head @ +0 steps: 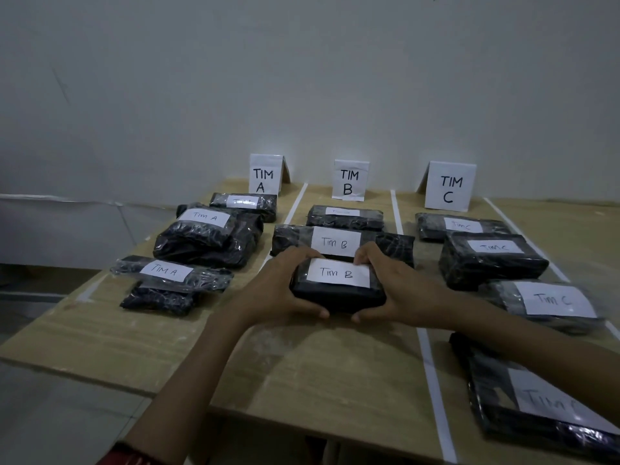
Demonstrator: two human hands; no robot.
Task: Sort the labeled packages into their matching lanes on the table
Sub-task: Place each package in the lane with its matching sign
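Two hands gripped a single black Tim B package (339,275) at the centre of the frame. The left hand (280,290) curled round its left end and the right hand (401,290) round its right end, with thumbs at the near edge and fingers over the far edge. Whether it rested on the wooden table (302,364) or hung just above it could not be told.

It sat in the middle lane, between two white tape lines (432,380) and just in front of a second Tim B package (335,241). A third Tim B package (345,219) lay beyond that, below the TIM B sign (350,181).

Left of centre, Tim A packages (204,229) lay before the TIM A sign (265,174). At right, Tim C packages (493,260) ran from the TIM C sign (449,187) down to the lower right corner.
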